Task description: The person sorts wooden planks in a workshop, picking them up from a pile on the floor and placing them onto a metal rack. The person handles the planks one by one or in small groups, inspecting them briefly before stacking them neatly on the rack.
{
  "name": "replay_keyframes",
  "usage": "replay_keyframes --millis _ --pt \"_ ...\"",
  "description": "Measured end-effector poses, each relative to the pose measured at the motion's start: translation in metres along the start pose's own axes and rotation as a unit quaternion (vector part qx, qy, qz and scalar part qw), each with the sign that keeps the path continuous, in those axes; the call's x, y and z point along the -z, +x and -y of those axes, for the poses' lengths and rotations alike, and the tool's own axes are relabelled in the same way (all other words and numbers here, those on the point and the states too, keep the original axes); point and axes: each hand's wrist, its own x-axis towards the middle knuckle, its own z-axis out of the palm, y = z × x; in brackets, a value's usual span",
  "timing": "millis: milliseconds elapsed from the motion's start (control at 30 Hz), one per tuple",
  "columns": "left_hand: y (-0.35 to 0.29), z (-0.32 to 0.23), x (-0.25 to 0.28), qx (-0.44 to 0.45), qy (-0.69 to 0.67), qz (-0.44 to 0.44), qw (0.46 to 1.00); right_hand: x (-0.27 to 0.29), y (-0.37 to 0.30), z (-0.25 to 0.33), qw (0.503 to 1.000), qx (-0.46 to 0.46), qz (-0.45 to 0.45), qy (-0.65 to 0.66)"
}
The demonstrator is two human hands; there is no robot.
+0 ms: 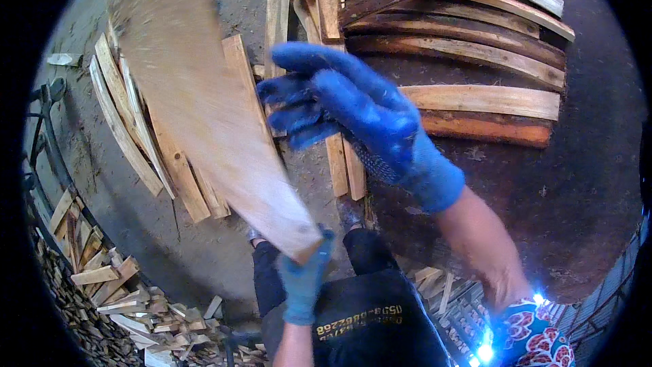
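Observation:
In a blue glove, my left hand (305, 278) grips the near end of a wooden board (224, 136). The board slants up and away to the left, and its far part is smeared by motion. My right hand (370, 119), also in a blue glove, hovers to the right of the board. Its fingers are stretched out and apart, pointing left, with nothing in them. A gap shows between this hand and the board. My left fingers are partly hidden by the board's end.
Several slabs with bark edges (475, 54) lie on a dark surface (543, 231) at the right. Long planks (122, 105) lie on the floor at the left. A heap of short offcuts (156, 319) fills the lower left, beside a dark metal frame (51, 136).

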Motion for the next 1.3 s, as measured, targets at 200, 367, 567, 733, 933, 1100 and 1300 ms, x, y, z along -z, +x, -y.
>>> replay_keyframes --millis 200,367,567,733,933,1100,1300 --pt "0.07 -0.07 0.081 -0.026 0.045 -0.112 0.992 0.136 -0.108 -0.173 0.798 -0.156 -0.273 -0.514" --pt "0.154 -0.091 0.138 -0.081 0.076 -0.129 0.985 0.156 -0.147 -0.269 0.798 -0.252 -0.361 -0.411" --pt "0.153 -0.066 0.143 -0.231 0.285 -0.196 0.909 0.131 -0.126 -0.253 0.773 -0.282 -0.371 -0.43" --pt "0.065 -0.047 0.029 -0.125 0.168 0.029 0.977 0.052 -0.167 -0.163 0.884 -0.243 -0.308 -0.253" --pt "-0.017 -0.033 -0.049 0.225 -0.145 0.241 0.933 -0.056 -0.243 -0.105 0.931 -0.266 -0.215 -0.13" --pt "-0.058 -0.047 0.002 0.321 -0.131 0.159 0.924 -0.028 -0.282 -0.118 0.934 -0.336 -0.106 0.058" --pt "-0.095 -0.027 0.075 0.312 -0.019 0.095 0.945 0.068 -0.176 -0.216 0.878 -0.247 -0.217 -0.347"
